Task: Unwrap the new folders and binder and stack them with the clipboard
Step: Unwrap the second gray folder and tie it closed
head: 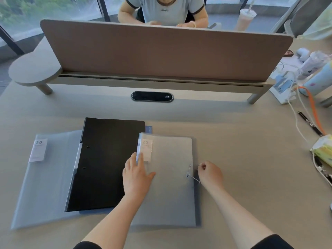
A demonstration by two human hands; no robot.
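A grey translucent folder (170, 191) with a "20" label and a string clasp lies in front of me. My left hand (137, 174) rests flat on its left edge, fingers straight, touching the label. At the folder's right edge, near the clasp string, my right hand (211, 174) is curled, and I cannot tell whether it pinches the string. A black binder (106, 162) lies to the left, partly under the folder. Further left a second grey folder (43, 186) with a "20" label lies under the binder's left side.
A brown desk divider (161, 51) stands across the back, with a person seated behind it. At the right are a pen (309, 123), cables, bottles and a yellow-green packet (323, 150). A black cable port (152, 96) sits in the desk.
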